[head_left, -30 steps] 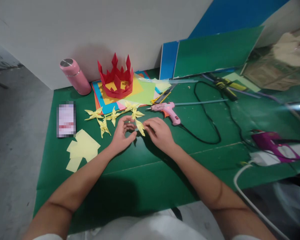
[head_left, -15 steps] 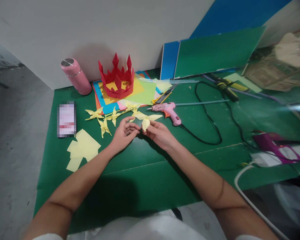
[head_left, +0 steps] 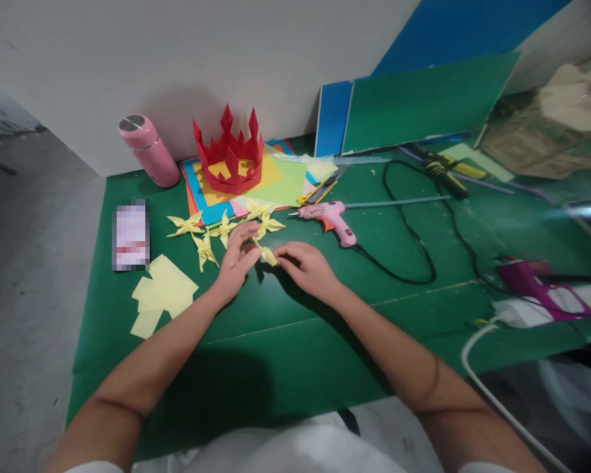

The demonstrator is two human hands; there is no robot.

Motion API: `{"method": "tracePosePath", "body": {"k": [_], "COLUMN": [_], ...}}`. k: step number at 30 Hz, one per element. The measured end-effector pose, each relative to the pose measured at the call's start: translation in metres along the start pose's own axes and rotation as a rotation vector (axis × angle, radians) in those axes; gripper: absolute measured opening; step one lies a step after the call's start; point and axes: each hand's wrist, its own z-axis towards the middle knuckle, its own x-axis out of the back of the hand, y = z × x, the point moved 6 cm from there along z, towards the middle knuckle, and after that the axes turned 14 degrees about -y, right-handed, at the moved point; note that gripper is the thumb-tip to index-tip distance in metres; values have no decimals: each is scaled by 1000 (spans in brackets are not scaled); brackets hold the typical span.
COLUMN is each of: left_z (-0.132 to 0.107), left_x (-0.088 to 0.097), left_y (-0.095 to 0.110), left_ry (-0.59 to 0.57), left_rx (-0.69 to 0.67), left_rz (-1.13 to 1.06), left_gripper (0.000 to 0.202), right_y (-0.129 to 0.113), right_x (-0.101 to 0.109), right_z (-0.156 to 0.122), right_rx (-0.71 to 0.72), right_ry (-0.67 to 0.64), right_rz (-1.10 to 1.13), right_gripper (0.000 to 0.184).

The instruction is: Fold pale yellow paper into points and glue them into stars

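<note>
A small folded yellow paper piece (head_left: 266,255) lies low on the green mat (head_left: 285,355), pinched between both hands. My left hand (head_left: 236,261) presses its fingertips on the piece's left end. My right hand (head_left: 308,269) has its fingers closed on the right end. Several finished yellow paper flowers (head_left: 211,231) lie just beyond my hands. Flat yellow paper squares (head_left: 163,292) rest to the left of my left wrist.
A red paper crown (head_left: 230,157) stands on a stack of coloured sheets (head_left: 285,184). A pink bottle (head_left: 148,151), a phone (head_left: 131,235), a pink glue gun (head_left: 329,218) with black cord (head_left: 414,243), and green and blue boards (head_left: 423,98) surround the work spot.
The yellow piece was lifted and spread open half a second ago; now it is folded small and pressed down on the mat, with both hands lowered onto it.
</note>
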Motion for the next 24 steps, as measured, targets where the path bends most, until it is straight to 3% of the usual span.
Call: {"method": "tracePosePath", "body": {"k": [4, 8, 17, 24], "left_z": [0, 0, 1, 1], "left_x": [-4, -11, -15, -17], "left_y": [17, 19, 18, 18], "left_ry": [-58, -89, -127, -168], "left_rx": [-17, -39, -80, -84], "left_rz": [315, 417, 495, 549], "left_gripper": [7, 9, 12, 13], "right_y": [-20, -23, -24, -16], "right_x": [-4, -3, -4, -1], "right_z": [-3, -3, -4, -2], "right_rx": [192, 236, 250, 206], "right_ry": [-23, 9, 3, 25], "right_rz": [-491, -705, -792, -659], "right_gripper": [20, 16, 14, 7]}}
